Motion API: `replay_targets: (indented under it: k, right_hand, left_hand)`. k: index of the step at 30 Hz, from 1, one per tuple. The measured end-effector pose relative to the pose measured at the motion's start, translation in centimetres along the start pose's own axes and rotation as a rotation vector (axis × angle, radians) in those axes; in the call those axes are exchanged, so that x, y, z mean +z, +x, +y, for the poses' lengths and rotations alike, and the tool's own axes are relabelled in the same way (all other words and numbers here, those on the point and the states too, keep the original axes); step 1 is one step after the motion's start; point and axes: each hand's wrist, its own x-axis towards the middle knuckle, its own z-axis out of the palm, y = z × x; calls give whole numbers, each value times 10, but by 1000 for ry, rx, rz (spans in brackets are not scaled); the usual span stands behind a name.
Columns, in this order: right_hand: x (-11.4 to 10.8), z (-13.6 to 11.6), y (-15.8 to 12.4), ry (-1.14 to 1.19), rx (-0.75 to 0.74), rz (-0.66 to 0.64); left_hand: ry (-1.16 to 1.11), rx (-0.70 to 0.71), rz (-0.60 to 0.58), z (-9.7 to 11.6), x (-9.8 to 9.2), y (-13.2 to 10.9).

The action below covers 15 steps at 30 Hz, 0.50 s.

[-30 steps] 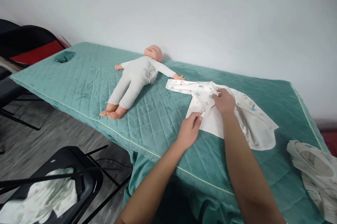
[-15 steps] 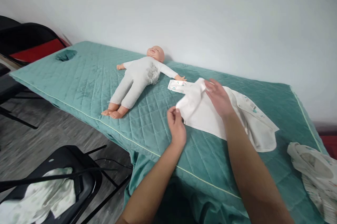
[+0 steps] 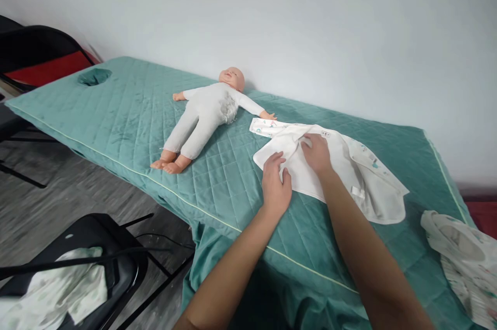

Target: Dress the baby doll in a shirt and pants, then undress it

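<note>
A small white baby shirt (image 3: 345,164) with a printed sleeve on each side lies spread open on the green quilted bed cover. Over its left front panel, my left hand (image 3: 276,185) rests with thumb and fingers apart, touching the cloth. My right hand (image 3: 317,153) is on the shirt's middle, below the neck label, fingers bent and the thumb slightly apart, beside a crease in the fabric. A baby doll (image 3: 209,107) in a pale cloth body lies on its back to the left, one hand by the shirt's left sleeve.
The green bed (image 3: 217,190) runs along a white wall and has a face hole (image 3: 95,77) at its far left. Crumpled printed baby clothing (image 3: 466,257) lies at the right edge. A black folding chair (image 3: 128,252) at lower left holds a light patterned cloth (image 3: 70,283).
My left hand has let go of the shirt's front panel, which now lies flatter, and moved right onto the cloth. My right hand has come down and nearer, uncovering the neck label.
</note>
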Motion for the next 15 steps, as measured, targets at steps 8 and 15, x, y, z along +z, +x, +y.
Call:
replay_targets:
  k: [8, 15]
  right_hand:
    - [1, -8, 34, -237, 124, -152]
    - [4, -6, 40, -207, 159, -113]
  left_hand:
    - [108, -43, -78, -7, 7, 1]
    - [129, -44, -88, -6, 7, 1]
